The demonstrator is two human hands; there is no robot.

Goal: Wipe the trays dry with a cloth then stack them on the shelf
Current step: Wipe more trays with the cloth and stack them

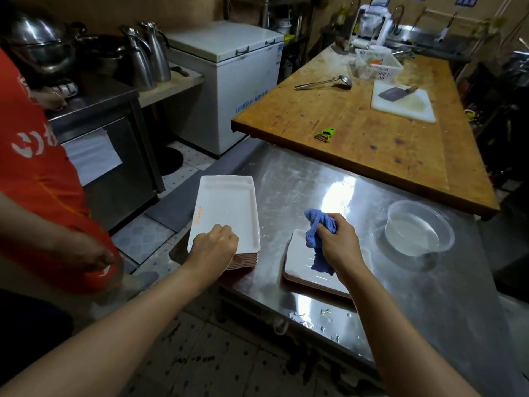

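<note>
The wiping step is in hand. The left hand (213, 246) rests on the near end of the top white tray (226, 207) of a tall stack (243, 257) standing at the desk's left edge, at about 9 o'clock from the right hand. Its fingers are curled over the tray's near rim and seem to grip it, as if about to lift it or having just set it down; which of the two cannot be told. The right hand (339, 245) has its fingers clamped round a bunched blue cloth (319, 227), held above a second, lower pile of trays (303, 262) just beside the tall stack. One end of the cloth hangs down and looks to touch that pile's top tray.

Water drops (329, 313) lie on the steel desk (429, 282) at 6 o'clock from the low pile, and a clear plastic bowl of water (419, 229) stands at 3 o'clock. No shelf can be picked out with certainty.

Judging from this, the next move calls for steadying one tray with the left hand while the cloth is pressed flat and swept over its face and rim. Another person in a red shirt (43, 173) stands close at 9 o'clock, so any carrying needs care.
</note>
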